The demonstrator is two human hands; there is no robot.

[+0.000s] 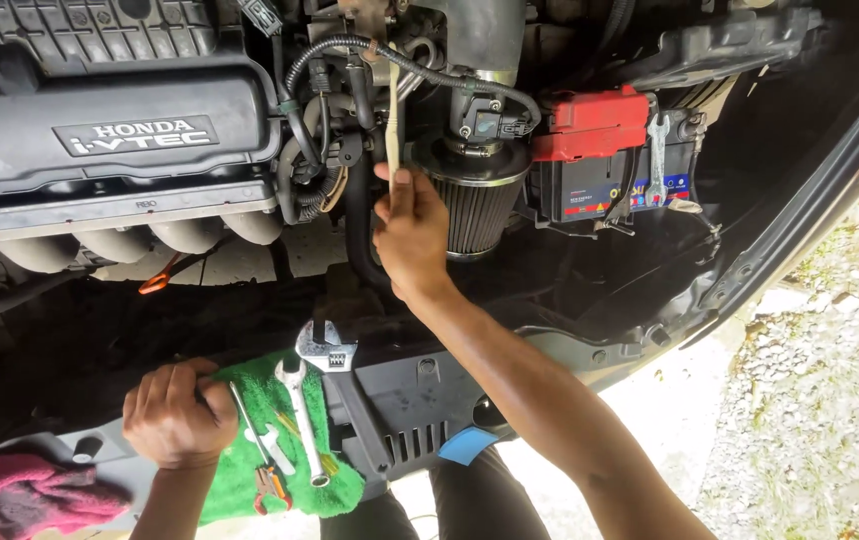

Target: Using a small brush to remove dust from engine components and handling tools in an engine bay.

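So we're looking down into an open engine bay, with the black plastic engine cover (99, 110) taking up the top left and the intake manifold runners (139, 240) curving out under it. On the right sits the battery (614, 180) with its red terminal cover (594, 120), and a combination wrench (657, 160) is lying on top of it. Dead centre is the cone air filter (474, 205), pleated and dark with a shiny band at the top.

The right hand (411, 235) is reached deep into the bay, right beside that filter. Its fingers are pinched together on a thin pale strip (394, 130), flat and cream coloured, kind of like a zip tie or a slim stick, can't say for sure which. The strip runs almost straight up from the fingertips toward the black corrugated hose (389, 55) above, so its long axis is near vertical and it lies above the hand. This hand is the only one anywhere near it.

The left hand (177, 415) is well away, down on the front panel, curled into a closed fist on the edge of a green cloth (269, 440). On the cloth: an adjustable wrench (326, 350), a chrome spanner (301, 420) and small orange-handled pliers (269, 487). A pink rag (19, 495) sits at far left.
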